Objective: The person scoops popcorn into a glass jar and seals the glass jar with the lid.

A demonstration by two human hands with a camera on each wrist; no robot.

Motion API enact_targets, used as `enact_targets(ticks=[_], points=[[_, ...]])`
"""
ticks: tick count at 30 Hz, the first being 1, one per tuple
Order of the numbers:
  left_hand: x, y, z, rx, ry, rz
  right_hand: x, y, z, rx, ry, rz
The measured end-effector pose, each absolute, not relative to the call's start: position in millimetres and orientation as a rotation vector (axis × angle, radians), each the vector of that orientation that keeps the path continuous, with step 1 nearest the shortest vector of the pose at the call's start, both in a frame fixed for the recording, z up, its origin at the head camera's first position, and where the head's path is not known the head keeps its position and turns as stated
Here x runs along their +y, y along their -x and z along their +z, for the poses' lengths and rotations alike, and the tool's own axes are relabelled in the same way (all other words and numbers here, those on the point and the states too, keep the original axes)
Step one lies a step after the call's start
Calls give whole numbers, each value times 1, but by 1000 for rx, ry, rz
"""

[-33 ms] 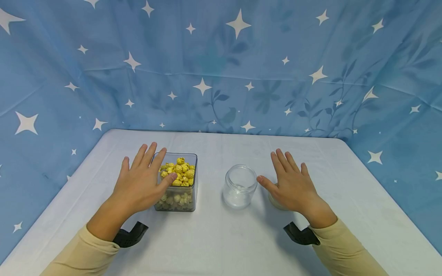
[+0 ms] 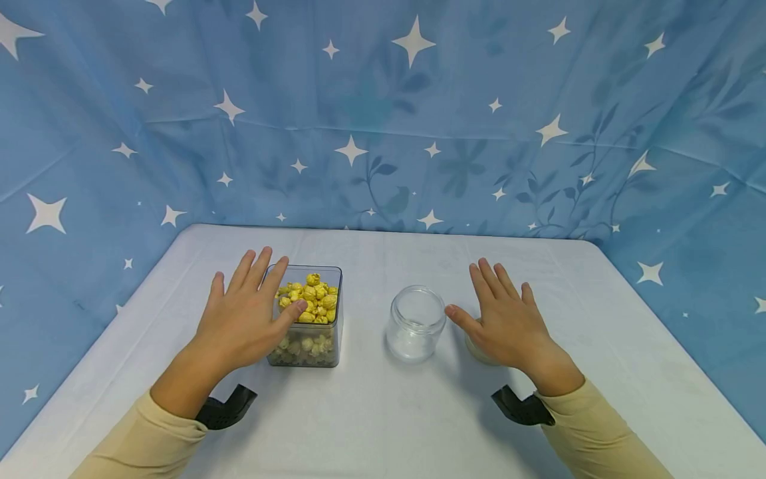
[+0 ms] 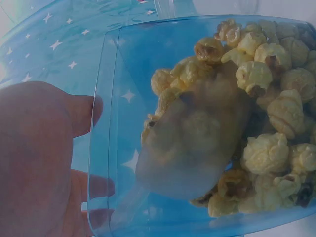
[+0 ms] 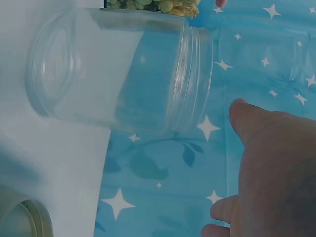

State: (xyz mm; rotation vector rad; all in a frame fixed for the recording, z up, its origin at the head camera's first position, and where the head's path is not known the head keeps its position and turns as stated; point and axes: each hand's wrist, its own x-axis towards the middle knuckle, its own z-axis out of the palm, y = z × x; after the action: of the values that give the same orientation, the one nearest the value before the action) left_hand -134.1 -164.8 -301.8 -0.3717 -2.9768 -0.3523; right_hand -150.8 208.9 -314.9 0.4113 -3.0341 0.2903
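Zero displacement registers on my monitor: compared with the preceding head frame, both hands and every object hold the same position. Effect on the work: handling is not yet under way; no object is gripped, and no contents show inside the jar.

Reference for directions: head view, centred on the clear jar (image 2: 414, 342), with 12 o'clock toward the backdrop (image 2: 383, 100).

1. Jar. Upright on the white table (image 2: 371, 426), mouth uncovered.
2. Clear box (image 2: 339, 342). At 9 o'clock, apart from the jar, upright, uncovered, holding yellow popcorn (image 2: 311, 293).
3. Pale round piece (image 2: 476, 353). Between 3 and 4 o'clock, mostly under the right hand in this view; I judge it to be a lid.
4. Left hand (image 2: 242, 326). At 9 o'clock, fingers spread and straight, in front of part of the box. I see no grip; I cannot tell whether it touches the wall.
5. Right hand (image 2: 509, 329). At 3 o'clock, fingers extended, thumb directed toward 10 o'clock. The right wrist view shows a gap between thumb and jar; nothing is pinched.
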Motion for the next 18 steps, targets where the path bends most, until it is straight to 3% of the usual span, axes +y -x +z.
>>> enact_targets(ticks=[18], points=[[-176, 133, -296, -2910, 445, -499, 203, 153, -312, -2942, -483, 430]])
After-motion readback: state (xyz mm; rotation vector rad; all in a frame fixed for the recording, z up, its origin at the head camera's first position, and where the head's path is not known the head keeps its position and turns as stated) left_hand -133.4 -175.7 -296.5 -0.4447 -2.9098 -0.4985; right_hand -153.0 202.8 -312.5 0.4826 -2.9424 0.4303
